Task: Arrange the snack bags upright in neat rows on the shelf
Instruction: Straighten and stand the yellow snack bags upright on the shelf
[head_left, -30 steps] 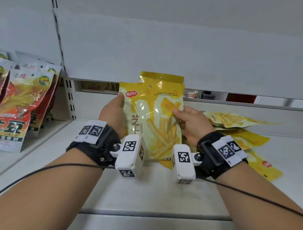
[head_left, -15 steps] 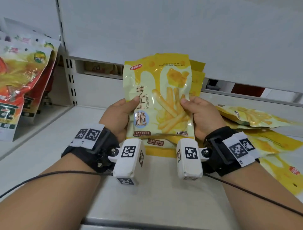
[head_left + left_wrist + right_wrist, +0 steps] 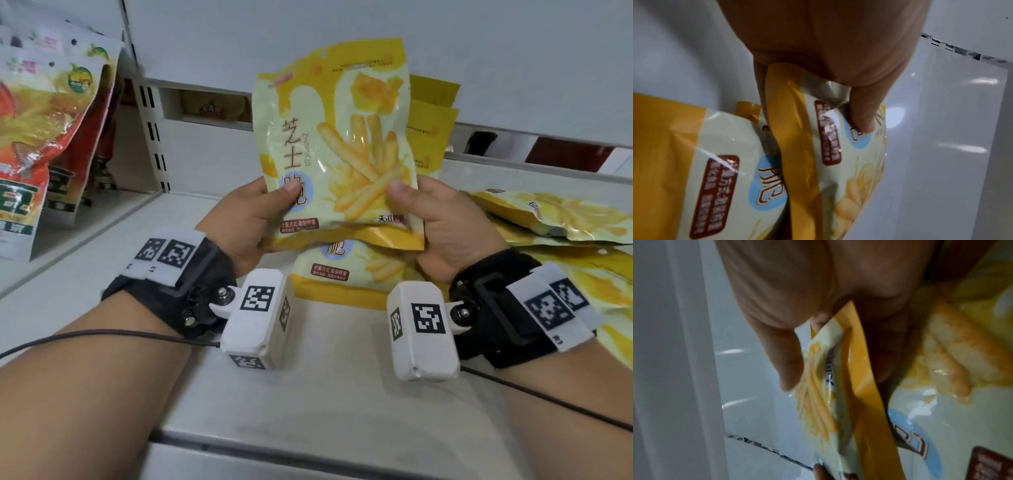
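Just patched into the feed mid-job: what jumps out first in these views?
The yellow snack bag held upright at centre, its lower corners pinched by the left hand and the right hand. More yellow bags lie flat on the shelf at right; red bags stand at far left.

Fingers of the left hand (image 3: 246, 216) and right hand (image 3: 442, 222) vanish behind the bag (image 3: 337, 137); bags (image 3: 435, 113) behind it mostly hidden.
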A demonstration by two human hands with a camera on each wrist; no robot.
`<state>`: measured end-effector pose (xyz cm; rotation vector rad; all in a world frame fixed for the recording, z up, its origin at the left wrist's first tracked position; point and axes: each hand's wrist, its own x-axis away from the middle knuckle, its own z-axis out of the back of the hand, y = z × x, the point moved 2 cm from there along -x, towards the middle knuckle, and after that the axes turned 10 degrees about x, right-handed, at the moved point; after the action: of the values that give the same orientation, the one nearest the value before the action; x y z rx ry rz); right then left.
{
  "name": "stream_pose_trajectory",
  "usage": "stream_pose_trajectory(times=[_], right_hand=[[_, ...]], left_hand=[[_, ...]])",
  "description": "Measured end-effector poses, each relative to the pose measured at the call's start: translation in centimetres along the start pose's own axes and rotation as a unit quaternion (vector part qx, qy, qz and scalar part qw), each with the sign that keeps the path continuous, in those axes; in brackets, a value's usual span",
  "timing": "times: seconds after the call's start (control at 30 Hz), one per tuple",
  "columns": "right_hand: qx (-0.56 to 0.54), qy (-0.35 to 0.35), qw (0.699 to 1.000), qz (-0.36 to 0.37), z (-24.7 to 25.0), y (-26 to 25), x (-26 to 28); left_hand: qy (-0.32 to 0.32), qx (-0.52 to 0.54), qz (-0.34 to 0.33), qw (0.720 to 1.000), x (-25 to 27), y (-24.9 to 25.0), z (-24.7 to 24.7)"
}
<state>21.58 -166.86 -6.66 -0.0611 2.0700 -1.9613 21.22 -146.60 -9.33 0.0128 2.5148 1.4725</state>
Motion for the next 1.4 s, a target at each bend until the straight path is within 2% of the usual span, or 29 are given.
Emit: stream_pose_trajectory(times=[0.1, 0.47, 0.53, 0.6, 0.67, 0.73, 0.83, 0.97, 1.03, 1.13, 1.2, 1.3, 1.33, 1.4], right_hand=[[0.057, -0.044, 0.997, -0.031, -0.3, 0.2, 0.5], [0.054, -0.037, 0.998, -0.026, -1.2, 0.2, 0.9], [0.057, -0.009, 0.998, -0.027, -1.2, 0.2, 1.0], [0.065, 0.058, 0.996, -0.018, -0.8, 0.1, 0.8], [0.075, 0.14, 0.987, 0.019, -0.1, -0.5, 0.6], [0.07, 0.162, 0.983, 0.054, -0.1, -1.1, 0.8], [0.055, 0.054, 0.995, 0.068, -2.0, -1.6, 1.5], [0.021, -0.079, 0.995, 0.052, -3.8, -1.7, 2.0], [0.013, -0.083, 0.995, 0.059, -4.1, -1.7, 1.9], [0.038, -0.018, 0.995, 0.091, -4.6, -1.4, 1.8], [0.043, 0.011, 0.996, 0.081, -4.4, -1.2, 1.8], [0.025, 0.002, 0.998, 0.055, -3.5, -1.1, 1.7], [0.023, -0.004, 0.999, 0.046, -3.3, -1.2, 1.7], [0.021, -0.02, 0.999, 0.018, -2.8, -1.0, 1.7]], left_hand=[[0.0, 0.016, -0.011, 1.0, 0.3, 0.1, -0.3], [0.012, 0.01, -0.056, 0.998, 1.1, 0.8, -0.7], [0.02, 0.008, -0.066, 0.998, 1.2, 0.9, -0.7], [0.039, 0.007, -0.087, 0.995, 1.2, 1.1, -0.6], [0.058, 0.009, -0.11, 0.992, 1.2, 1.6, -0.5], [0.063, 0.005, -0.13, 0.989, 1.4, 2.0, -0.5], [0.006, -0.024, -0.144, 0.989, 1.9, 2.2, -1.3], [-0.116, -0.007, -0.098, 0.988, 2.1, 2.2, -2.1], [-0.129, 0.017, -0.086, 0.988, 2.3, 2.4, -2.1], [-0.136, 0.028, -0.077, 0.987, 2.3, 2.2, -2.0], [-0.081, 0.006, -0.108, 0.991, 2.0, 2.0, -1.7], [0.1, -0.09, -0.175, 0.975, 1.6, 2.4, -0.6], [0.136, -0.113, -0.187, 0.966, 1.5, 2.5, -0.1], [0.144, -0.13, -0.184, 0.963, 1.2, 2.5, 0.5]])
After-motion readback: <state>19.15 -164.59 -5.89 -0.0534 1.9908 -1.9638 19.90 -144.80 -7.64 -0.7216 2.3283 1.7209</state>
